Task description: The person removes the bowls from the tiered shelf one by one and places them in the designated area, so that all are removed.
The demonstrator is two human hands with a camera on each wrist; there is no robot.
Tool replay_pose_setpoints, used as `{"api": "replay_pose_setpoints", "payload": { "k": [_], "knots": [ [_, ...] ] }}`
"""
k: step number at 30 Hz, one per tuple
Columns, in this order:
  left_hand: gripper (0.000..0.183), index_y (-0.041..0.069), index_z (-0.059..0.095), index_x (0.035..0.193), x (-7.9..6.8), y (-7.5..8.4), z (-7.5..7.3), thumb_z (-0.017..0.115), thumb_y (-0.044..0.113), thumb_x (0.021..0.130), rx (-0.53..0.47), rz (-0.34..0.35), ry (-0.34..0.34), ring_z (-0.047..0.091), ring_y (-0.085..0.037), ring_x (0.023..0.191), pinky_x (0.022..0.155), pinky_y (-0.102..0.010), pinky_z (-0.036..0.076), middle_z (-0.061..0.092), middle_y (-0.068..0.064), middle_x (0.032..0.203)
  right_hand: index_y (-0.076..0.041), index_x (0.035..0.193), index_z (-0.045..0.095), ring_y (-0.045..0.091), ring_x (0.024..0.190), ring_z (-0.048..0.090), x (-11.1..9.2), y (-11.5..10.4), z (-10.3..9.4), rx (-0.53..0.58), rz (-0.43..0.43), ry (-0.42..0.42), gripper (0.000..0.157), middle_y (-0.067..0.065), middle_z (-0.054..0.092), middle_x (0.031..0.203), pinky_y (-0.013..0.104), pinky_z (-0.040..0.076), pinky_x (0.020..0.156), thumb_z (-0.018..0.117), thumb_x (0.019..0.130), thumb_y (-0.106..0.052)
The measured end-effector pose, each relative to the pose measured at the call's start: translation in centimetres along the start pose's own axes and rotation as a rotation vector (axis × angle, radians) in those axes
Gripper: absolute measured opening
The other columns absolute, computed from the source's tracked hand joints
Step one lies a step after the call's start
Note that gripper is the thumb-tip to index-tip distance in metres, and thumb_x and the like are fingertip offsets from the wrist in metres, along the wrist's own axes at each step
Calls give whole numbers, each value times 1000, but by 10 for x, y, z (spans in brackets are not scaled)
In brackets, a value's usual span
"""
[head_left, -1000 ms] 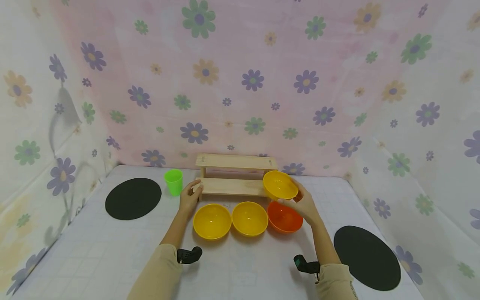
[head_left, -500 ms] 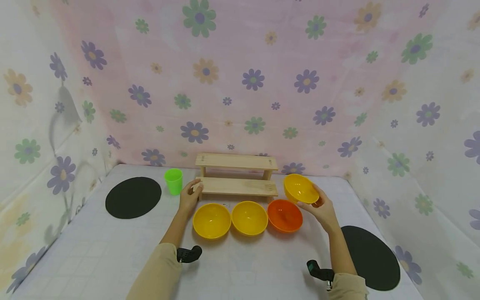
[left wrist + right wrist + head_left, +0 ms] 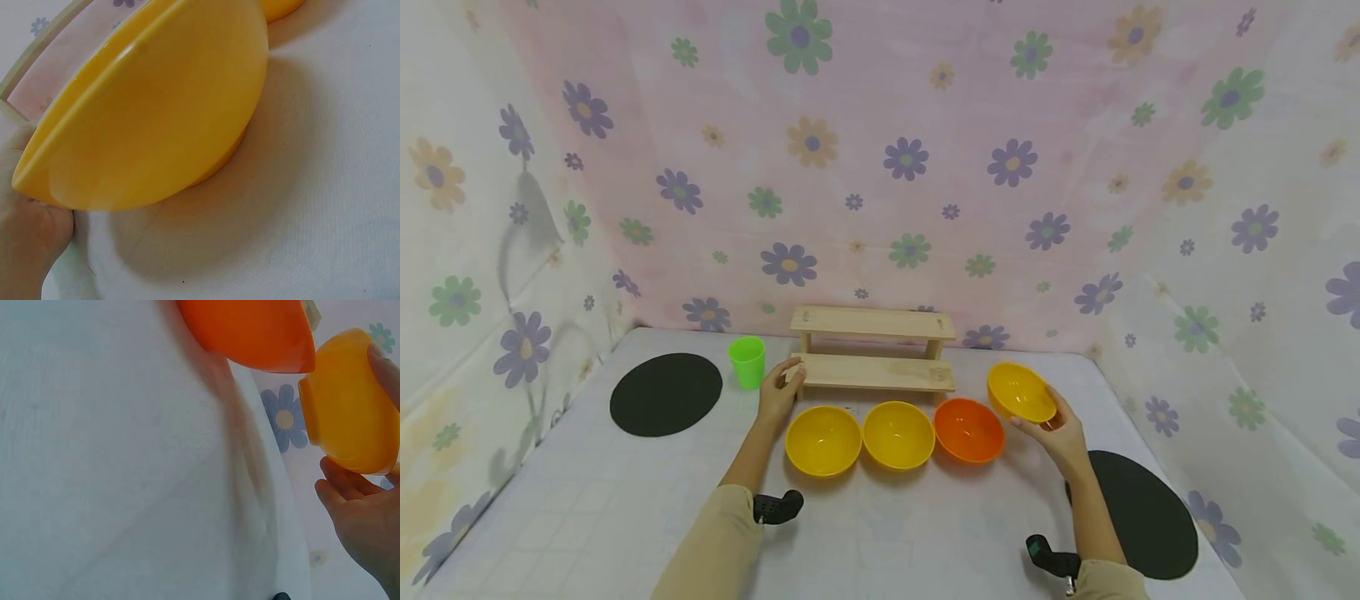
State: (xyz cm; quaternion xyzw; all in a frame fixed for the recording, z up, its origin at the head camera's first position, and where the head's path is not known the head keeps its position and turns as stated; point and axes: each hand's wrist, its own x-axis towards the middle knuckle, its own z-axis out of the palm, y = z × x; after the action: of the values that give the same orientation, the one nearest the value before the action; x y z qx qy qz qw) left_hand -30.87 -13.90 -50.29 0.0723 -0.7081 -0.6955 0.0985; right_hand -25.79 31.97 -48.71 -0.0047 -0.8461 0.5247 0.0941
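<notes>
My right hand holds a yellow bowl to the right of the stepped wooden shelf. In the right wrist view the thumb lies along one side of this bowl and the other fingers on the opposite side. My left hand grips the left end of the shelf's lower step. Before the shelf stand two more yellow bowls, a left one and a middle one, with an orange bowl at the right of the row. The left yellow bowl hides much of my left hand in the left wrist view.
A green cup stands just left of the shelf. One round black mat lies on the table at the left, another black mat at the right, partly behind my right forearm. Flowered cloth encloses the back and sides.
My right hand has carried the yellow bowl rightward and toward me, away from the shelf's right end and from over the orange bowl. My left hand has stayed at the shelf.
</notes>
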Motion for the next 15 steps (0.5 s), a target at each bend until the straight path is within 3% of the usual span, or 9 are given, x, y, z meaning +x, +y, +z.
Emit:
{"api": "replay_pose_setpoints", "payload": {
  "k": [5, 9, 15],
  "knots": [
    [38, 5, 56, 128, 2, -3, -1, 60, 19, 93, -16, 4, -6, 42, -27, 124, 102, -39, 38, 41, -13, 144, -8, 151, 15, 35, 130, 33, -5, -1, -2, 29, 40, -14, 92, 18, 23, 152, 37, 34, 106, 72, 83, -31],
    [38, 3, 55, 127, 0, 0, -1, 60, 19, 93, -19, 0, -13, 40, -32, 126, 103, -43, 37, 40, -16, 144, -5, 151, 11, 36, 133, 29, -9, -7, -3, 58, 95, -27, 93, 19, 19, 154, 46, 27, 108, 72, 84, -25],
    [38, -5, 52, 127, -13, 22, -2, 58, 11, 93, -40, -11, -39, 41, -38, 123, 102, -49, 36, 38, -23, 143, -6, 151, 10, 35, 134, 29, -10, -4, -4, 43, 128, -35, 93, 17, 19, 154, 46, 27, 108, 72, 84, -24]
  ]
}}
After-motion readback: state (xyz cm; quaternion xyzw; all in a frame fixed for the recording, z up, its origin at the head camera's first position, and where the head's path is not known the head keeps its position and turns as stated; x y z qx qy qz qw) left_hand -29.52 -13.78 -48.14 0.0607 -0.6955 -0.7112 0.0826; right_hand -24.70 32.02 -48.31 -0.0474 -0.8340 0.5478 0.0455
